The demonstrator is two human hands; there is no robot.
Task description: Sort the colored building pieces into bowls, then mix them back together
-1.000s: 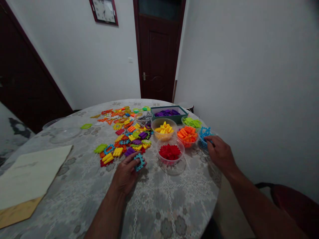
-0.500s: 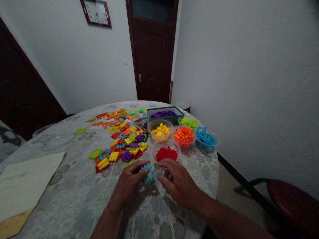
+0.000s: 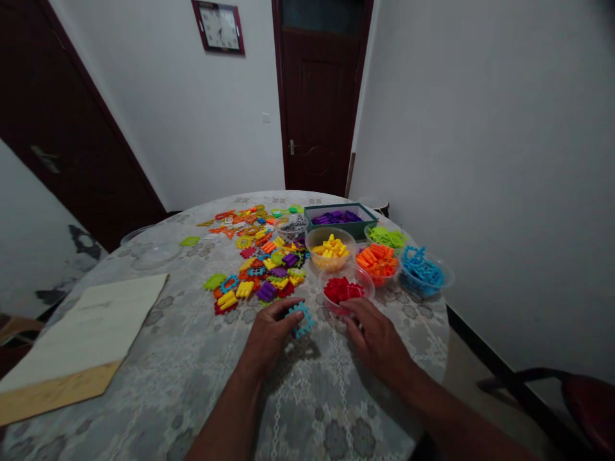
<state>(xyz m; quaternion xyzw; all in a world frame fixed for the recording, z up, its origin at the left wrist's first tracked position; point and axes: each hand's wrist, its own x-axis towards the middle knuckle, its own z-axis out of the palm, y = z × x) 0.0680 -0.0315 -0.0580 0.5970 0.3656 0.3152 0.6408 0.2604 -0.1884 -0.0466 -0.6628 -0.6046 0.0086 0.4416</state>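
My left hand (image 3: 270, 333) is closed on a light-blue square plastic building piece (image 3: 302, 320) with notched edges and an open middle, held just above the tablecloth. To its right, my right hand (image 3: 379, 336) reaches to the near rim of a clear bowl (image 3: 325, 280) of red pieces (image 3: 342, 289). Its thumb and index finger are apart, and no piece shows between them; whether the fingertips touch the bowl is unclear. Beyond my left hand lies a loose heap of mixed pieces, among them a purple piece (image 3: 266, 292) and a yellow piece (image 3: 227, 299).
Behind the red bowl stand bowls of yellow (image 3: 331, 248), orange (image 3: 377, 261), green (image 3: 387, 237) and blue pieces (image 3: 423, 269). A box (image 3: 364, 229) holds purple pieces. Paper on a board (image 3: 103, 314) lies left. A chair (image 3: 589, 397) stands beyond the table's right edge.
The view has swung left, so things appear further right. My right hand has moved away from the blue piece toward the red bowl's near rim. My left hand still holds the blue piece.
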